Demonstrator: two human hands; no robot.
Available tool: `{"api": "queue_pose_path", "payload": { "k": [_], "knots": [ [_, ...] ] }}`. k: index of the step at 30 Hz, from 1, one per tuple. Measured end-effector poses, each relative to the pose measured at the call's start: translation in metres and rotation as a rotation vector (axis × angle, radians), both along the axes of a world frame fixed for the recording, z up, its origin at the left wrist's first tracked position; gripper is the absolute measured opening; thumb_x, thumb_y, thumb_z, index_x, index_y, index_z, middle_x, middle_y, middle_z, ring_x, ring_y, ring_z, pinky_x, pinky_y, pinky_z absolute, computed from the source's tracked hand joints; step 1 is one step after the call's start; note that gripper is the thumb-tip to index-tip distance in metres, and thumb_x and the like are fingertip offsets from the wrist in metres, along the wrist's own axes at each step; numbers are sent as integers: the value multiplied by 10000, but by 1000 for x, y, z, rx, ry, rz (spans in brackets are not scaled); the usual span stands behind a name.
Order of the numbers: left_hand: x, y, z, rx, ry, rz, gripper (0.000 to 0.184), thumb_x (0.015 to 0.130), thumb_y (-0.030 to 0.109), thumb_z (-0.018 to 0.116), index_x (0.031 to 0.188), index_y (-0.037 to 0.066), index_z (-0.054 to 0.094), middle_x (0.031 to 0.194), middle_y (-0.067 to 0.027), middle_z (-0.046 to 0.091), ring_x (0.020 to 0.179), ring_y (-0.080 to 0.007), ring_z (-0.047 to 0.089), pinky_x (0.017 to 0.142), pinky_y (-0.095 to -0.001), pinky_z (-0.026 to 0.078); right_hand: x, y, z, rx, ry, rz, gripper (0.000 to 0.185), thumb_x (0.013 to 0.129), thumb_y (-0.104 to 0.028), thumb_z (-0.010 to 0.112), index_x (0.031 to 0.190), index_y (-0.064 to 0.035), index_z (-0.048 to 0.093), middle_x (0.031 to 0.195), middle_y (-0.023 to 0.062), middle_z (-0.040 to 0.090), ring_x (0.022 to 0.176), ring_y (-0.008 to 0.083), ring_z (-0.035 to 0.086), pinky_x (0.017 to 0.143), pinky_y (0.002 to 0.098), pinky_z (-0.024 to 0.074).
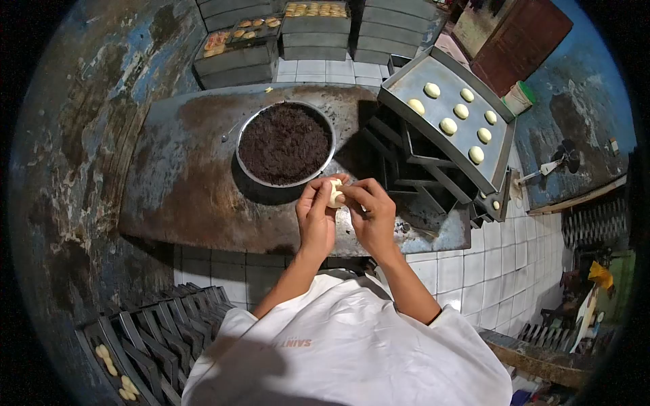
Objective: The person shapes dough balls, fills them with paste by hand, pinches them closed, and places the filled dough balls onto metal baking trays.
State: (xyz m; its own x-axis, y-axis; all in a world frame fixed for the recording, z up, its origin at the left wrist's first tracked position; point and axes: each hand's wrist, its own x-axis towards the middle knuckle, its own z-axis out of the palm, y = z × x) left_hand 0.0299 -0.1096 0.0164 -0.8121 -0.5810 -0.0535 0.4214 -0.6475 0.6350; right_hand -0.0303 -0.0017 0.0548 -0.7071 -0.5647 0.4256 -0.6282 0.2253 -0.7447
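A small piece of pale dough (pixel 334 194) is held between my two hands, above the front part of the worn table (pixel 183 203). The fingers of my left hand (pixel 316 213) wrap round its left side. My right hand (pixel 371 211) pinches at its right side with thumb and fingers. Just beyond my hands stands a round metal bowl (pixel 242 164) filled with dark crumbly filling (pixel 284 143). To the right, a metal tray (pixel 423 74) with several pale dough balls (pixel 448 126) rests tilted on a stack of trays.
Stacked dark trays (pixel 413 159) stand under the tray at the right of the table. Boxes with baked buns (pixel 317 9) are beyond the far edge. A tray rack (pixel 159 331) is at the lower left, and a bucket (pixel 518 99) at the right.
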Motion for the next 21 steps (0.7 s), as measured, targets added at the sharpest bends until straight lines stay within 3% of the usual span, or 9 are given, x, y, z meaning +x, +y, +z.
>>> {"api": "queue_pose_path", "payload": {
  "k": [3,4,5,7,11,13,15,16,21],
  "knots": [
    [1,0,5,-117,61,7,197,1044,172,560,1095,13,665,1301,-178,640,1167,-200,612,1011,-330,470,-8,-9,16,-51,-59,-86,288,740,-42,804,1006,10,707,975,142,639,914,315,673,813,364,527],
    [3,-3,4,-147,64,-23,209,1037,166,559,1077,6,688,1375,-180,601,1224,-214,583,1053,-339,432,-9,-14,18,-167,-299,-75,231,773,-40,792,975,25,702,938,105,681,865,229,684,773,340,533],
    [3,-4,5,-148,64,-21,209,1037,166,559,1077,6,688,1375,-180,601,1224,-214,583,1053,-339,432,-12,-14,17,-168,-298,-73,231,773,-40,792,975,25,702,938,105,681,865,229,684,773,340,533],
    [4,-3,10,-175,110,-62,196,1015,132,561,1082,1,690,1426,-171,563,1256,-221,561,1070,-332,415,-18,-10,12,-220,-774,155,176,807,-50,790,942,29,710,912,81,718,841,148,673,764,313,536],
    [3,-1,14,64,65,-58,217,981,79,550,1152,-1,658,1350,-165,595,1251,-228,562,1085,-341,415,-13,-13,7,-276,-742,-6,136,824,-49,791,923,23,732,897,87,735,844,125,668,796,293,536],
    [2,-3,2,96,19,-49,228,1001,130,574,1173,-3,641,1262,-157,636,1194,-232,603,1047,-343,465,-9,-11,2,-284,-646,-17,170,815,-50,790,951,31,730,921,95,729,858,159,682,780,310,536],
    [0,-5,1,186,-146,15,245,1028,185,577,1158,-12,642,1207,-149,664,1118,-227,645,981,-327,516,-7,-5,5,-136,-278,50,206,787,-54,785,985,-15,742,974,128,690,898,256,681,781,343,537],
    [-3,0,2,156,-66,-1,271,1051,208,558,1166,-24,639,1183,-150,677,1081,-215,662,928,-307,543,-7,-1,5,-61,-96,78,232,773,-55,783,1002,-38,747,1001,145,671,919,305,681,782,360,538],
    [-26,28,6,60,-44,-22,259,1065,166,524,1160,-38,650,1239,-168,661,1122,-212,643,973,-327,519,-30,20,11,-19,118,-99,212,764,-23,762,973,-46,742,958,133,663,903,299,683,784,356,538]
  ]
}}
